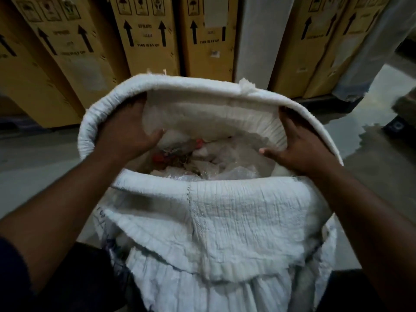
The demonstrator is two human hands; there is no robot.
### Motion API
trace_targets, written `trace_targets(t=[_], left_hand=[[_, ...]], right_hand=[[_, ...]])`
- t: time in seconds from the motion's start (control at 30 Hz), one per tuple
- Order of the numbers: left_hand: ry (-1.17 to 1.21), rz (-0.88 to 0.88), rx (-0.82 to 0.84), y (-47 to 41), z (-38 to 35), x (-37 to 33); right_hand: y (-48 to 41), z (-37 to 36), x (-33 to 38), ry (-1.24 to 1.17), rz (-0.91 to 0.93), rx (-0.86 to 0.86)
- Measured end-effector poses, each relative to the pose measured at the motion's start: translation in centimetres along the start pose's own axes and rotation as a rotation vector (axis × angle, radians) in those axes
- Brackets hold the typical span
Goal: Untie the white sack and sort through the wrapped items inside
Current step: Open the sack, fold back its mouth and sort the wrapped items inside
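The white woven sack stands upright in front of me with its mouth wide open and its top edge rolled outward into a thick rim. My left hand grips the rolled rim on the left side, fingers curled inside the mouth. On the right side, my right hand holds the rim, thumb pointing inward. Down inside lie several items wrapped in clear plastic, some with red parts. Their exact shapes are hard to tell.
Tall yellow-brown cardboard boxes printed with arrows and "THIS WAY UP" stand in a row behind the sack. A white wrapped column stands between them. The grey floor at the right shines as if wet.
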State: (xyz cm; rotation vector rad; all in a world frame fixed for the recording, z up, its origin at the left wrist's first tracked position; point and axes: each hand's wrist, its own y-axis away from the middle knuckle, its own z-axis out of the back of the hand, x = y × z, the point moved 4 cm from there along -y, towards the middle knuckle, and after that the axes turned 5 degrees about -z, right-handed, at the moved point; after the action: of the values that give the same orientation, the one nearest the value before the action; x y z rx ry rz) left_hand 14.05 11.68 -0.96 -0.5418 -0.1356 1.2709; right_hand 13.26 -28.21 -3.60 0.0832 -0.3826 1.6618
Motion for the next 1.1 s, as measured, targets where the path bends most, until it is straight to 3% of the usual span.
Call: trace_targets(t=[0.23, 0.33, 0.43, 0.53, 0.7, 0.8, 0.87, 0.97, 1.03, 1.1], left_hand=[[0.04, 0.025, 0.406, 3.6, -8.4, 0.7], [-0.04, -0.004, 0.588, 5.6, -9.8, -1.1], [-0.085, -0.05, 0.692, 7.0, -7.7, -4.2], [-0.16, -0.07, 0.854, 9.5, -4.8, -7.5], [-0.326, -0.042, 1.223, 16.3, -2.0, -10.5], [-0.443, -0.083, 1.388, 18.2, -1.0, -11.7], [-0.484, -0.139, 1.524, 18.0, -0.6, -12.6], [-0.455, -0.206, 1.533, 16.3, -0.5, -13.5], [-0.376, -0.213, 1.498, 15.6, -0.3, -13.7], [-0.36, -0.242, 1.569, 15.8, -0.6, -13.7]], right_hand=[[1.2, -6.0, 0.4, 0.107, -0.129, 0.488], [2.2, -5.0, 2.3, 0.168, -0.096, 0.512], [4.8, -2.5, 6.1, 0.132, 0.018, 0.498], [8.9, -1.5, 8.8, 0.155, 0.136, 0.693], [14.6, -2.0, 9.9, 0.411, 0.158, 0.987], [16.2, -2.0, 10.4, 0.585, 0.206, 1.069], [16.0, -1.4, 11.1, 0.572, 0.28, 1.048], [14.8, -0.1, 12.9, 0.425, 0.39, 0.942], [14.6, 0.7, 13.7, 0.296, 0.344, 0.999], [15.1, 1.3, 13.9, 0.287, 0.29, 1.139]])
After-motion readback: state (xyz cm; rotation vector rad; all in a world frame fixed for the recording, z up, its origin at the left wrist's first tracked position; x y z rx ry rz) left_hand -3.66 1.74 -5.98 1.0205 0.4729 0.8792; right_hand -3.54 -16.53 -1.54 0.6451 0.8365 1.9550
